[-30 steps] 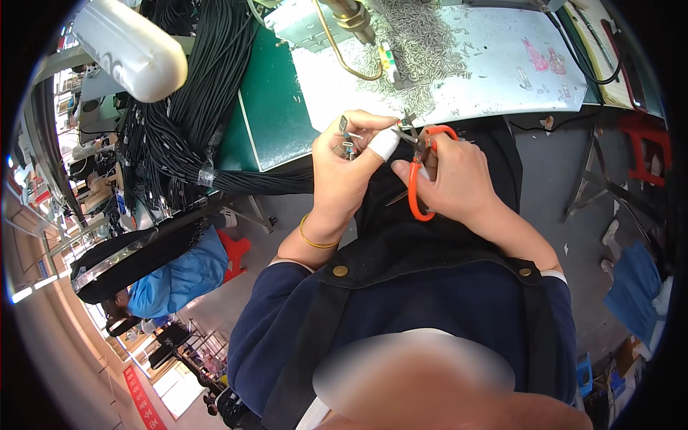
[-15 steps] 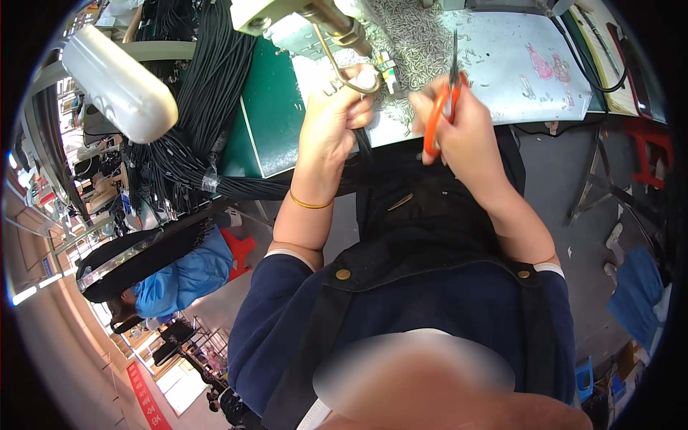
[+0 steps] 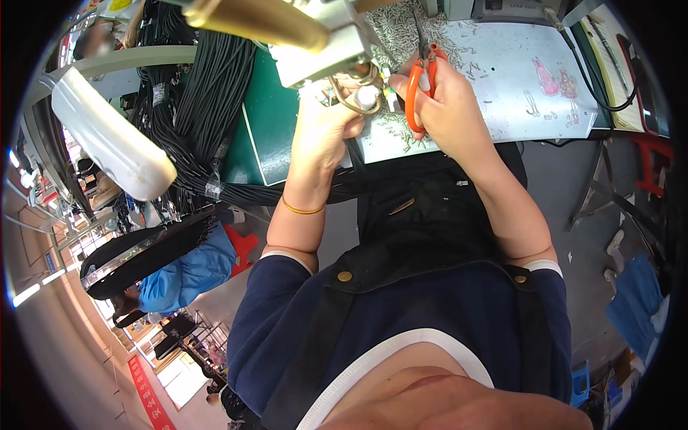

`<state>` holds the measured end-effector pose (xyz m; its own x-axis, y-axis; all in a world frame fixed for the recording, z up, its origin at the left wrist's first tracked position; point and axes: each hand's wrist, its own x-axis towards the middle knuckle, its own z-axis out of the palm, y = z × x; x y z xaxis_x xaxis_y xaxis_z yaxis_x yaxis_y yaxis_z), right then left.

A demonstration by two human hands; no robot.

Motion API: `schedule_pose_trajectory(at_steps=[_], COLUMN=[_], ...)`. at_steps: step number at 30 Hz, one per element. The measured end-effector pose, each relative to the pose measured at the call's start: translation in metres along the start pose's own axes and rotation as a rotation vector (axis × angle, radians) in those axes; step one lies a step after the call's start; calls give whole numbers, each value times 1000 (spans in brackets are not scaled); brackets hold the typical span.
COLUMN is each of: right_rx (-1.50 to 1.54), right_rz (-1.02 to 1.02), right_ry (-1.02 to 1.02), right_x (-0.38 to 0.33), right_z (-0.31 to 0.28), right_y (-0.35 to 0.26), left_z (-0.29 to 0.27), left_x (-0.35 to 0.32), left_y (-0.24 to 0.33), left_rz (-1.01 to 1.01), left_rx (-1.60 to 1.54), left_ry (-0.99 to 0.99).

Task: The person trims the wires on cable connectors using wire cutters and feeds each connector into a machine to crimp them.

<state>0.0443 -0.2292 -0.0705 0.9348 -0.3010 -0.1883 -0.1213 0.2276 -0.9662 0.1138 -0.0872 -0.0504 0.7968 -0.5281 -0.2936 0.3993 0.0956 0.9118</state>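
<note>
A second ago your hands met close over your lap, your right hand (image 3: 448,107) holding the orange-handled scissors (image 3: 419,75) sideways beside your left hand (image 3: 326,125). Since then you have raised both hands to the bench (image 3: 502,93). The scissors now point upward above your right hand, and your left hand, with its taped fingertip, is up against the brass ring (image 3: 351,97) under the metal fixture (image 3: 322,43).

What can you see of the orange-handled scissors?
The scissors have orange plastic-looking loop handles and dark, narrow metal blades. They point up, away from the person, blades together as far as shows. The right hand grips the handles, fingers through the loops, above the pale sheet on the workbench, beside the left hand.
</note>
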Motion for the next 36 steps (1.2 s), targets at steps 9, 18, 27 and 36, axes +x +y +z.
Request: schedule_pose_trajectory(at_steps=[9,18,27,36], right_rx=[9,40,-580,-381], right_rz=[-6,-162,-527,-181], right_ry=[8,-38,178,29], right_x=[0,-17,-54,-53], right_z=[1,-3,-10,-4], right_y=[-3,0,-14,-12], left_z=[4,-1,14,22], left_x=[-2,-19,-60,-68], left_y=[0,-3,-21,-25], left_rz=[63,-3,156,536], left_rx=[106,-53,376,593], left_ry=[67,-101,-147,45])
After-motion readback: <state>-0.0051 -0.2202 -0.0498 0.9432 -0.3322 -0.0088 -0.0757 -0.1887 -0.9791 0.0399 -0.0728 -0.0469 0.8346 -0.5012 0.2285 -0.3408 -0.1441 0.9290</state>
